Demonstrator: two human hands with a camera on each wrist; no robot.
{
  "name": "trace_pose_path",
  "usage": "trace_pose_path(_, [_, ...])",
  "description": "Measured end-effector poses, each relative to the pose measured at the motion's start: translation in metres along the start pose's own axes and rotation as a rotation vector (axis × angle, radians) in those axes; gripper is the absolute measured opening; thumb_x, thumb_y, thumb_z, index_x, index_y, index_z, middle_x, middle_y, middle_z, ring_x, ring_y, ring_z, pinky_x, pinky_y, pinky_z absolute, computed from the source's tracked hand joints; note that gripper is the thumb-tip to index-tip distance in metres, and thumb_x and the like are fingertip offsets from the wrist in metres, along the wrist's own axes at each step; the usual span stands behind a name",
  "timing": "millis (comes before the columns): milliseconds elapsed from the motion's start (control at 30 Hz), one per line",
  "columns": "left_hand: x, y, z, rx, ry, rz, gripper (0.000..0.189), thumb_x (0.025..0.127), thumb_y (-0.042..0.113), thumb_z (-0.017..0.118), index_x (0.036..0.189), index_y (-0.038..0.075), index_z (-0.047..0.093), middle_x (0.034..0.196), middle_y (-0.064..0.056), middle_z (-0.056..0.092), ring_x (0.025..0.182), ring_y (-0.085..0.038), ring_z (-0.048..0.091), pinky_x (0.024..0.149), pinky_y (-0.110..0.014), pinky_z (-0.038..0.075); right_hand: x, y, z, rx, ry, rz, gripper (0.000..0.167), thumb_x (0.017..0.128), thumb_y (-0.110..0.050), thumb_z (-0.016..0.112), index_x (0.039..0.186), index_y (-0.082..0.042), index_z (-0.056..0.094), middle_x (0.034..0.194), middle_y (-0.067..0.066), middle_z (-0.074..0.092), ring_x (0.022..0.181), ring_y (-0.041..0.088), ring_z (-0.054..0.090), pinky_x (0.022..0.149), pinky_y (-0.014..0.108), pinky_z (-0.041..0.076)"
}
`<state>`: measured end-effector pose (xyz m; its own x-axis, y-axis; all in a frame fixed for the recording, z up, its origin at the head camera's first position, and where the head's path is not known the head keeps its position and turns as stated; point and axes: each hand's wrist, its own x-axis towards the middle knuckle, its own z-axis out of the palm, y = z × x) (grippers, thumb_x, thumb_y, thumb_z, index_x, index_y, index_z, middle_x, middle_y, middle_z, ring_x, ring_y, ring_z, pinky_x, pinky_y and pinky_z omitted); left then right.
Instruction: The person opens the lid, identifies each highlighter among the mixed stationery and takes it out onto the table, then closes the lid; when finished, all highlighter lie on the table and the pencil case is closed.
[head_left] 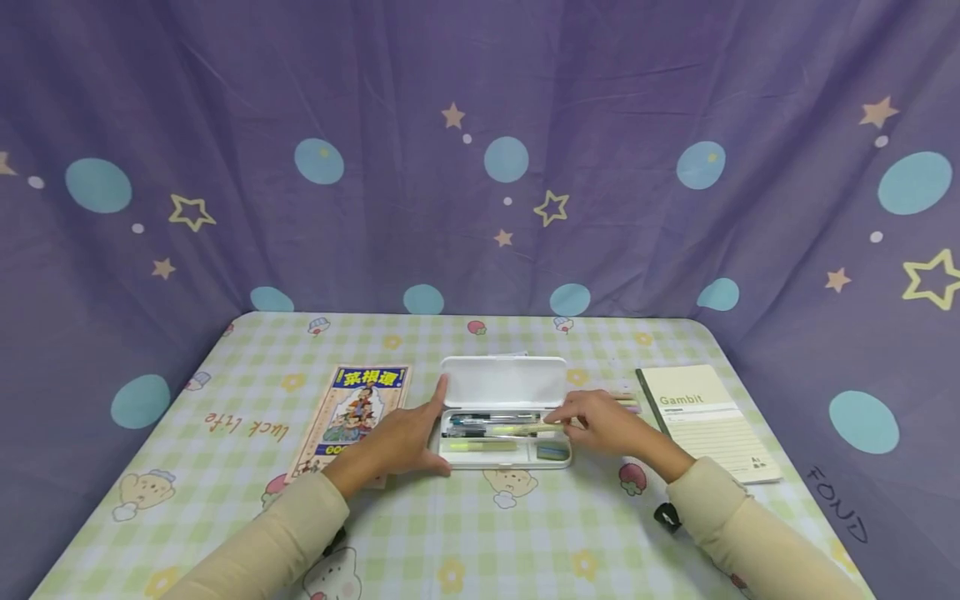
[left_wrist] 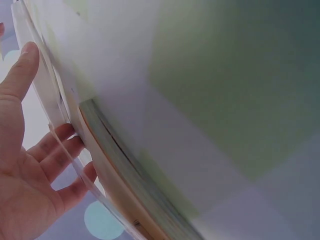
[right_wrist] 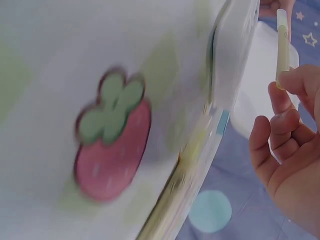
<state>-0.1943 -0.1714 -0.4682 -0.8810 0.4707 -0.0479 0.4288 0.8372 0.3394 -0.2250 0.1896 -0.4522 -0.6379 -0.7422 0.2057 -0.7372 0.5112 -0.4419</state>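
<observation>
A white pencil case (head_left: 504, 383) lies with its lid raised at the middle of the table. Inside are several pens (head_left: 491, 418), a pale yellow pen (head_left: 480, 447) and a small grey-blue item (head_left: 552, 452) in the front right compartment. My left hand (head_left: 401, 437) is at the case's left side, thumb and fingers spread along it; in the left wrist view this hand (left_wrist: 30, 170) shows its fingers loosely bent. With thumb and index finger, my right hand (head_left: 603, 423) pinches a light yellow pen (right_wrist: 283, 52) with a whitish end, held over the case's right part.
An illustrated book (head_left: 360, 412) with Chinese characters lies to the left. On the right is a notebook (head_left: 712, 425) marked Gambit. More pens (head_left: 626, 401) lie partly hidden behind my right hand. A purple curtain (head_left: 480, 233) hangs beyond the checked tablecloth (head_left: 420, 542).
</observation>
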Motion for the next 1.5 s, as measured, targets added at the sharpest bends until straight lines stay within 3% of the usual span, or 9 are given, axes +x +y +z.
trace_pose_path(200, [-0.001, 0.000, 0.000, 0.008, -0.001, -0.001, 0.145, 0.069, 0.060, 0.087, 0.163, 0.007, -0.009, 0.157, -0.016, 0.047, 0.121, -0.037, 0.066, 0.108, -0.048, 0.050, -0.013, 0.012, -0.012, -0.027, 0.024, 0.038, 0.027, 0.094, -0.002, 0.066, 0.114, -0.014, 0.079, 0.087, -0.008, 0.068, 0.064, 0.002, 0.050, 0.056, 0.018, 0.038])
trace_pose_path(333, [0.000, 0.000, 0.000, 0.009, -0.011, -0.011, 0.144, 0.069, 0.060, 0.088, 0.164, 0.007, -0.008, 0.159, -0.013, 0.045, 0.125, -0.037, 0.063, 0.110, -0.048, 0.048, -0.024, 0.020, -0.020, -0.031, 0.043, 0.072, 0.027, 0.092, -0.001, 0.066, 0.112, -0.014, 0.080, 0.075, -0.011, 0.058, 0.062, -0.001, 0.045, 0.055, 0.018, 0.035])
trace_pose_path(400, [0.000, 0.000, 0.000, 0.007, -0.016, -0.015, 0.144, 0.069, 0.060, 0.087, 0.164, 0.007, -0.007, 0.160, -0.013, 0.044, 0.126, -0.037, 0.063, 0.111, -0.049, 0.048, -0.029, 0.024, -0.025, -0.014, 0.044, 0.092, 0.028, 0.092, 0.000, 0.066, 0.113, -0.013, 0.079, 0.073, -0.012, 0.055, 0.059, -0.002, 0.034, 0.054, 0.019, 0.036])
trace_pose_path(633, [0.001, -0.001, 0.000, 0.020, -0.027, -0.022, 0.145, 0.068, 0.063, 0.086, 0.164, 0.009, -0.009, 0.160, -0.012, 0.043, 0.129, -0.036, 0.061, 0.111, -0.049, 0.047, -0.044, 0.041, -0.039, -0.032, 0.066, 0.090, 0.029, 0.091, 0.002, 0.068, 0.114, -0.013, 0.079, 0.077, -0.014, 0.060, 0.059, -0.004, 0.034, 0.054, 0.019, 0.037])
trace_pose_path(833, [0.001, -0.001, -0.001, 0.019, -0.028, -0.022, 0.145, 0.069, 0.064, 0.086, 0.164, 0.009, -0.008, 0.162, -0.012, 0.041, 0.131, -0.036, 0.060, 0.113, -0.049, 0.046, -0.054, 0.053, -0.049, -0.043, 0.043, 0.144, 0.030, 0.092, 0.001, 0.068, 0.116, -0.014, 0.079, 0.077, -0.015, 0.057, 0.056, -0.004, 0.033, 0.052, 0.020, 0.036])
trace_pose_path(1267, [0.001, 0.000, -0.003, 0.019, -0.027, -0.015, 0.144, 0.069, 0.063, 0.086, 0.164, 0.008, -0.007, 0.161, -0.013, 0.041, 0.131, -0.037, 0.060, 0.112, -0.049, 0.047, -0.073, 0.089, -0.059, -0.097, 0.093, 0.221, 0.028, 0.090, 0.000, 0.072, 0.114, -0.010, 0.078, 0.085, -0.006, 0.066, 0.059, -0.003, 0.038, 0.052, 0.021, 0.039])
trace_pose_path(1500, [0.001, 0.000, -0.001, 0.023, -0.017, -0.006, 0.144, 0.069, 0.062, 0.086, 0.164, 0.007, -0.007, 0.161, -0.014, 0.041, 0.131, -0.037, 0.059, 0.112, -0.049, 0.047, -0.073, 0.100, -0.057, -0.101, 0.065, 0.288, 0.026, 0.093, -0.004, 0.070, 0.117, -0.010, 0.077, 0.090, 0.003, 0.070, 0.061, 0.000, 0.041, 0.053, 0.023, 0.039])
